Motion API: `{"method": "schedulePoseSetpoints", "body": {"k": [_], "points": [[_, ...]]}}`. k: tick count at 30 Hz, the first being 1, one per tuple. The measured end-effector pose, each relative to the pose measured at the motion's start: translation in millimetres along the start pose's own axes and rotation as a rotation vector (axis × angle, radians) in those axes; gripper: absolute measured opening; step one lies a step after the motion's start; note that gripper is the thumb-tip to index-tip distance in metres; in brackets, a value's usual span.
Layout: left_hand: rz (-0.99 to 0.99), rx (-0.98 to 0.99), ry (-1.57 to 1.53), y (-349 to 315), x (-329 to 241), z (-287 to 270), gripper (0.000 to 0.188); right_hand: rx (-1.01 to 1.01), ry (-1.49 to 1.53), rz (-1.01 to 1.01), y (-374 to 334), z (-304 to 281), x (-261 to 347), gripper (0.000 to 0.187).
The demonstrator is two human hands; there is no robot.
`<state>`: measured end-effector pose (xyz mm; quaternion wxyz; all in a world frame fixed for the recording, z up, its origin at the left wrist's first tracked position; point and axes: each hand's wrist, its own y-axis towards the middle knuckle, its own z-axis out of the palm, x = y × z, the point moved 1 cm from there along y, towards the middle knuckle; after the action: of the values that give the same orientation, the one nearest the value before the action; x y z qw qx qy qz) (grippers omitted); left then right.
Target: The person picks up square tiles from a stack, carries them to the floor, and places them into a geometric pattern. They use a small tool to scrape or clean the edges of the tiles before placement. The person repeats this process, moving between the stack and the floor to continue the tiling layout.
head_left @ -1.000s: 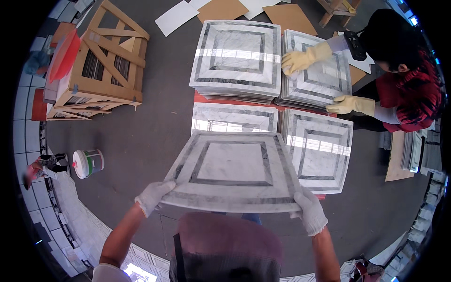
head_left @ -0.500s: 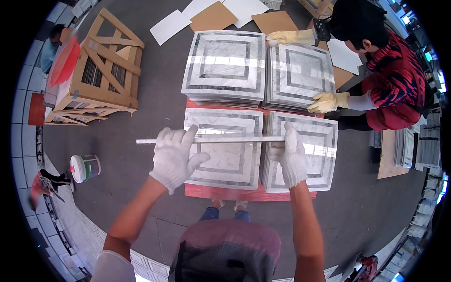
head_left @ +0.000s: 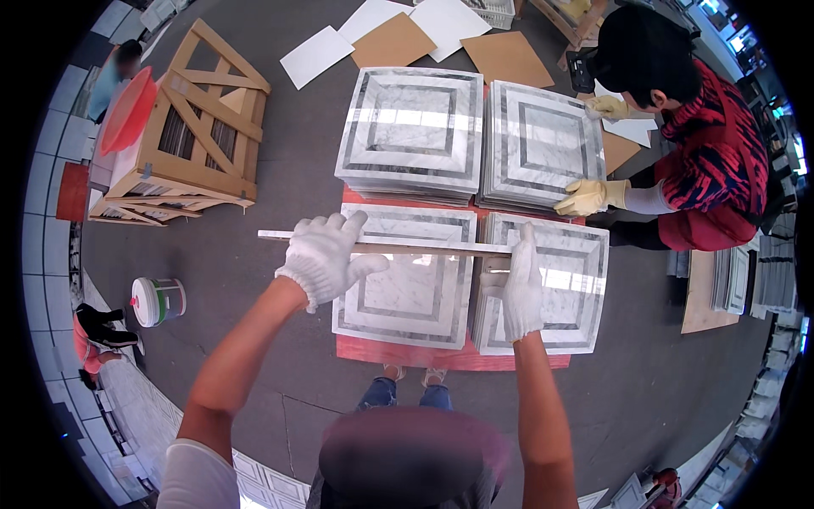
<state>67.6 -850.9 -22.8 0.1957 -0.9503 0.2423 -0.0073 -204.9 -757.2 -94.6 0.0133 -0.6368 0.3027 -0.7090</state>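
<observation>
A thin marble tile is held nearly edge-on, above the two near stacks. My left hand, in a white knit glove, grips it toward its left end with the thumb on the near side. At its right end my right hand, gloved alike, is closed on the edge. Below lie the near left tile stack and the near right tile stack, both topped with grey-framed white marble. Behind them stand the far left tile stack and the far right tile stack.
Red boards lie under the stacks. At the right, a co-worker in yellow gloves touches the far right stack. A wooden crate and white bucket stand at left. White and brown sheets lie on the floor beyond.
The held tile has tipped slightly, its right end now a little lower than its left. The co-worker's far hand has drawn back to the right along the far right stack.
</observation>
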Motion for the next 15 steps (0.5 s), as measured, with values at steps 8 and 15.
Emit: {"method": "schedulePoseSetpoints", "body": {"k": [8, 15], "points": [[-0.055, 0.058, 0.005, 17, -4, -8, 0.081, -0.026, 0.117, 0.179, -36, -10, -22, 0.063], [0.006, 0.008, 0.102, 28, 7, 0, 0.029, 0.159, 0.301, 0.557, -114, -54, -87, 0.066]]}}
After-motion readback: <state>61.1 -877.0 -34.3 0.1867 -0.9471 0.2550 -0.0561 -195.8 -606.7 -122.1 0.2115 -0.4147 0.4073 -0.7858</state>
